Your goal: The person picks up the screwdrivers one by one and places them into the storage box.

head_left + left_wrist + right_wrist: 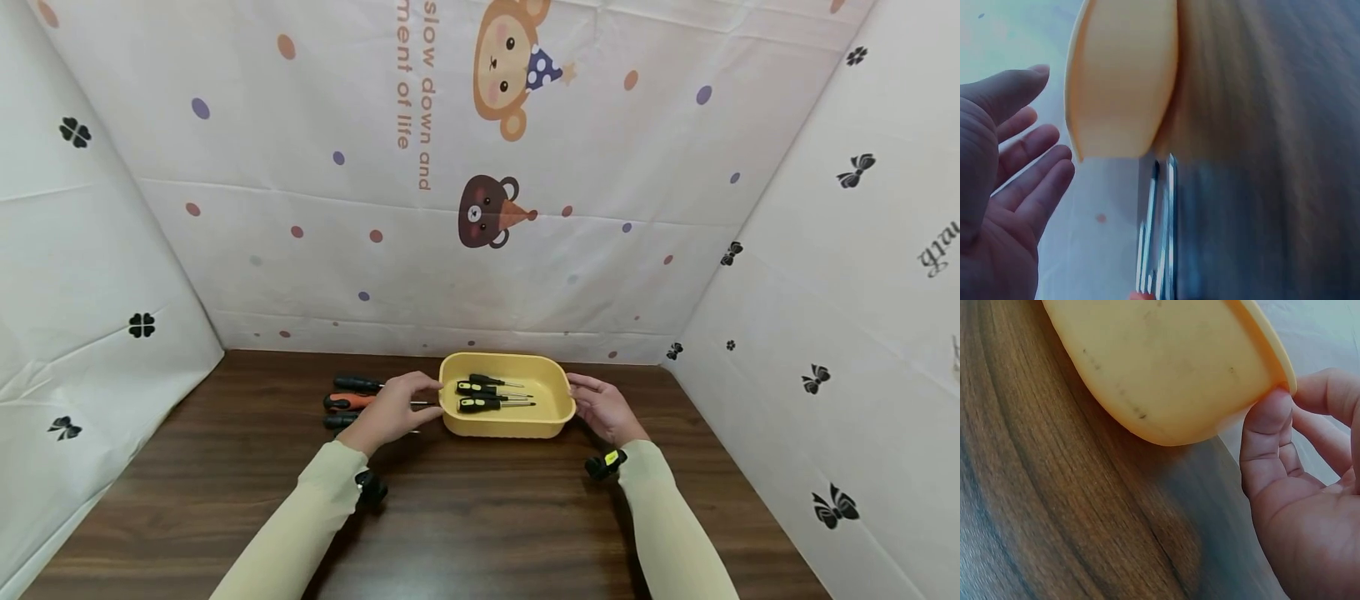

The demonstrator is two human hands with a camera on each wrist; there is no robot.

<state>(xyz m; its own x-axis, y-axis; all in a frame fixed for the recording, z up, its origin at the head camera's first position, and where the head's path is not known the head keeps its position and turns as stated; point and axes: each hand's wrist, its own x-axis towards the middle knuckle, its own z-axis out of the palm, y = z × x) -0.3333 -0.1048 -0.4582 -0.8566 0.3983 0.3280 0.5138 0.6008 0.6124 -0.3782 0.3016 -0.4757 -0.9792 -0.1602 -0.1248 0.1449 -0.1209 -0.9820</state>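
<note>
A yellow plastic tray (510, 428) sits towards the back of the table, with three black-handled screwdrivers (480, 405) lying in it. At its right end my right hand (603, 411) pinches the rim between thumb and forefinger (1329, 394), plainest in the right wrist view. My left hand (393, 410) is at the tray's left end, fingers spread and relaxed; the left wrist view shows a gap between that hand (1010, 169) and the tray wall (1119, 75). Beside and partly under the left hand lie more screwdrivers, one with an orange handle (348, 402) and others black (356, 383).
The dark wooden table (480, 517) runs up to a white patterned backdrop (420, 275) behind the tray. Similar sheets stand at the left (90, 250) and right (795, 317). Metal screwdriver shafts (1171, 219) point towards the tray's left end.
</note>
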